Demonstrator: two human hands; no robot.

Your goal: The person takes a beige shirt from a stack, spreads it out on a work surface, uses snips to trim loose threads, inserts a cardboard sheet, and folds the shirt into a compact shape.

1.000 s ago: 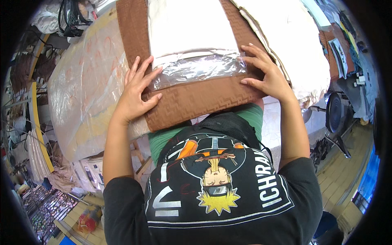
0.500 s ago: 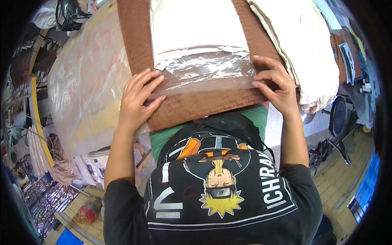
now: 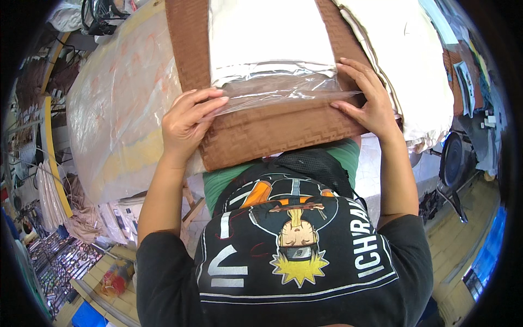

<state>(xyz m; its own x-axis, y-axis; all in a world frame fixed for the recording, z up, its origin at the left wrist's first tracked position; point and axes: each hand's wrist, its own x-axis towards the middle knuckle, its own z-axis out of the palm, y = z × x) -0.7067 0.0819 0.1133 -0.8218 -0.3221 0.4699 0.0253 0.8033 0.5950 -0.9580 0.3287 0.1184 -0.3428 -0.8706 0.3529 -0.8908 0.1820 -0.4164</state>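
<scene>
A folded white cloth [image 3: 272, 35] lies in a clear plastic bag [image 3: 283, 87], whose loose end stretches toward me past the cloth's near edge. My left hand [image 3: 188, 120] pinches the left corner of that end between thumb and fingers. The right corner runs taut into my right hand [image 3: 373, 101]; its thumb and forefinger are apart, and the fingers at the film are partly hidden. Beneath the bag is a brown patterned padded board or cushion [image 3: 283, 131], its near edge over my lap.
More folded white cloth [image 3: 408, 65] is stacked at the right. A large plastic-wrapped bundle [image 3: 125, 109] stands at the left, beside a yellow upright strip [image 3: 50, 152]. A dark round fan-like object [image 3: 453, 158] is low at the right, above the tiled floor [image 3: 463, 218].
The bag's loose end has been lifted and drawn tauter between my hands. My left fingers have closed together, and my right fingers have spread and moved slightly farther away.
</scene>
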